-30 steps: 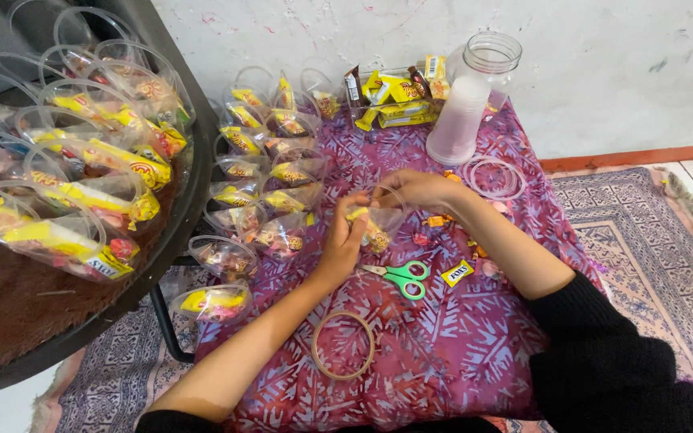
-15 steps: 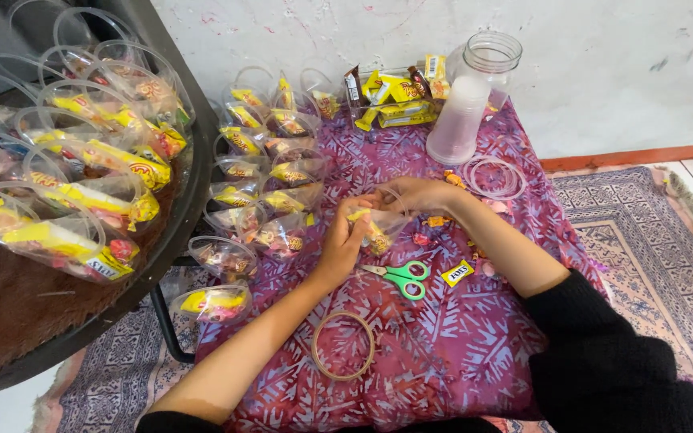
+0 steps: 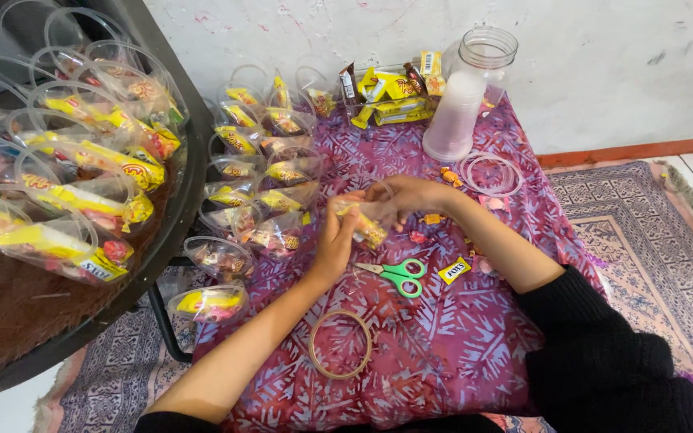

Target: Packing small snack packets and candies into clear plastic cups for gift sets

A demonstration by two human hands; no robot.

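Head view, held thing: small clear plastic bag of yellow-wrapped sweets (image 3: 360, 222), above the purple patterned cloth (image 3: 443, 353), pinched between both hands.
Left hand (image 3: 335, 240): fingers closed on the bag's left end.
Right hand (image 3: 407, 197): fingers pinching its upper right edge.
Bag axis: slants from upper left to lower right.
Nearby: green-handled scissors (image 3: 395, 275) just below; tape ring (image 3: 340, 344) nearer the person.

I see a purple cloth with pale pink leaf print (image 3: 459, 345), green-handled steel scissors (image 3: 395, 275), a tan cardboard tape ring (image 3: 340, 344), clear plastic treat bags with yellow wrappers (image 3: 270, 172), and a black knit sleeve (image 3: 603, 353).
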